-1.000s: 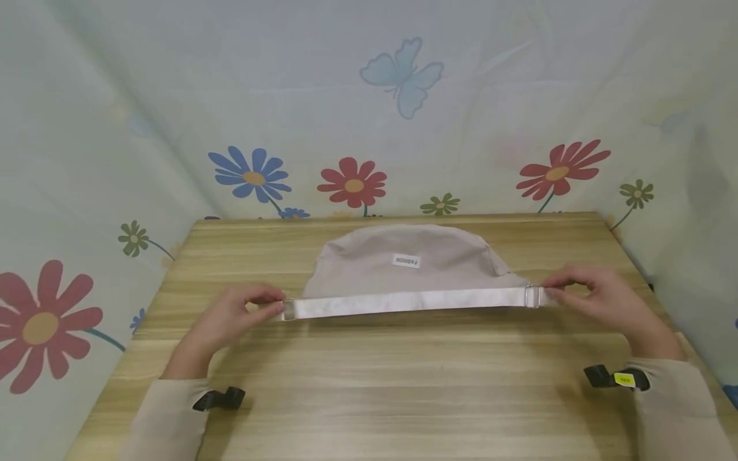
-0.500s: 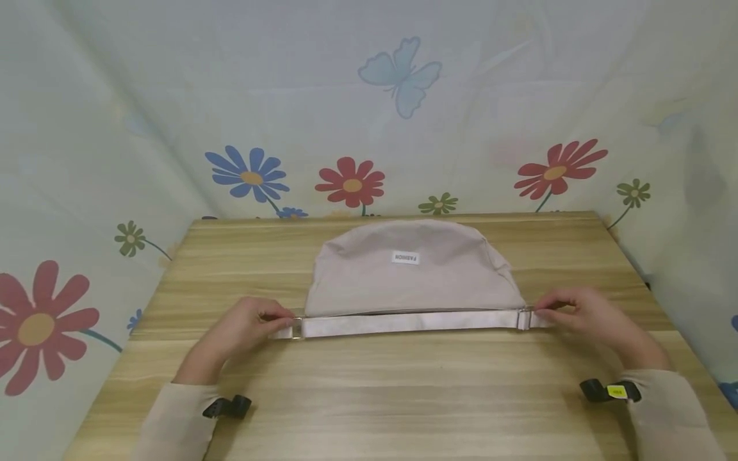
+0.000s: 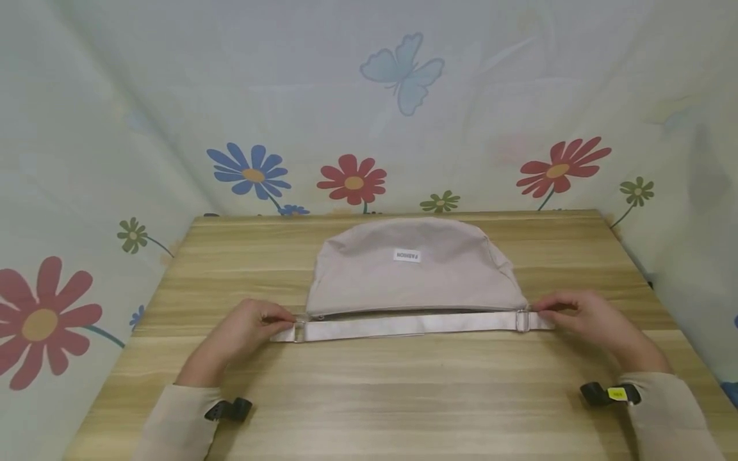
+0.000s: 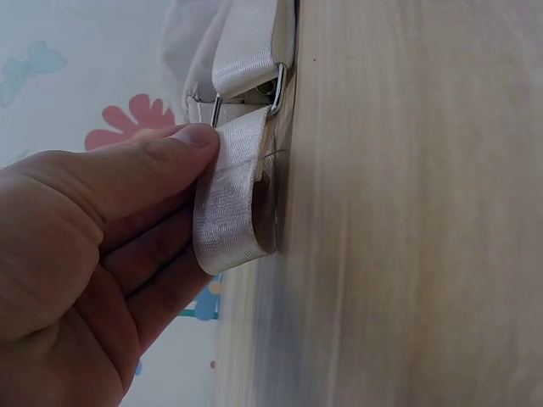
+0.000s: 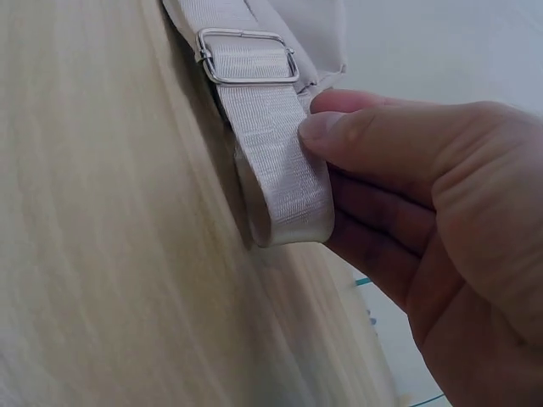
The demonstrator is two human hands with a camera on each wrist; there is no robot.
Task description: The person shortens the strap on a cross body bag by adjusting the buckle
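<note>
A pale pinkish-beige fabric bag with a small white FASHION label lies flat on the wooden table. Its label reads upside down in the head view. Along the bag's near edge runs a light webbing strap, stretched sideways. The left hand pinches the looped strap end beside a metal ring. At the other end, the right hand pinches the strap's fold next to a metal slider buckle. Both loops of webbing show in the wrist views, thumbs on the outer face.
The wooden table reaches back to a hanging cloth printed with flowers and a butterfly. Similar cloth stands at the left and right sides. Black wrist straps sit over beige sleeves.
Both hands have brought the strap toward the near side and lower, so it now lies just in front of the bag's edge. More of the bag shows. Over the last half second little has moved.
</note>
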